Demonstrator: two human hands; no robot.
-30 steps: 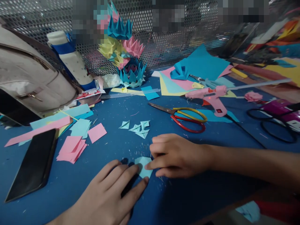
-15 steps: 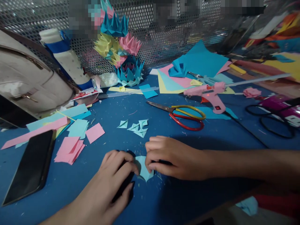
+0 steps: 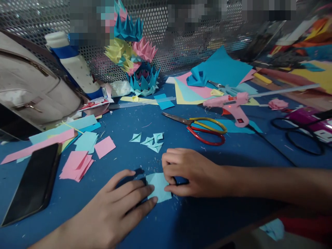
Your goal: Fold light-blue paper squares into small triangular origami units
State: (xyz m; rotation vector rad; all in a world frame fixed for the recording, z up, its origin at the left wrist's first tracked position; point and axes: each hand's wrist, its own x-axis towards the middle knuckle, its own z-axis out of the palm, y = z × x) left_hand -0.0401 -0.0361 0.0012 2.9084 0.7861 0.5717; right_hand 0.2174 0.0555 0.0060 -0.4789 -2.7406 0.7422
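A light blue paper square (image 3: 159,181) lies flat on the blue table (image 3: 124,135), with faint creases in it. My left hand (image 3: 111,204) is open, fingers stretched out, and its fingertips rest on the paper's left side. At the right edge of the same sheet, my right hand (image 3: 185,171) has its fingers curled, thumb and fingertips closed at the paper. Just beyond the hands sit several small folded light blue paper pieces (image 3: 155,147). To the left are a stack of pink paper squares (image 3: 76,166) and a single pink square (image 3: 104,147).
Red-and-yellow-handled scissors (image 3: 204,129) and a pink glue gun (image 3: 233,103) lie at right. A black phone (image 3: 32,183), a white bag (image 3: 31,83) and a bottle (image 3: 75,65) are at left. Spiky paper flowers (image 3: 142,77) stand at the back against perforated metal (image 3: 171,52).
The light blue paper has gone from curved up between my hands to lying flat. My left fingers have spread out over its left side; the right hand has barely moved.
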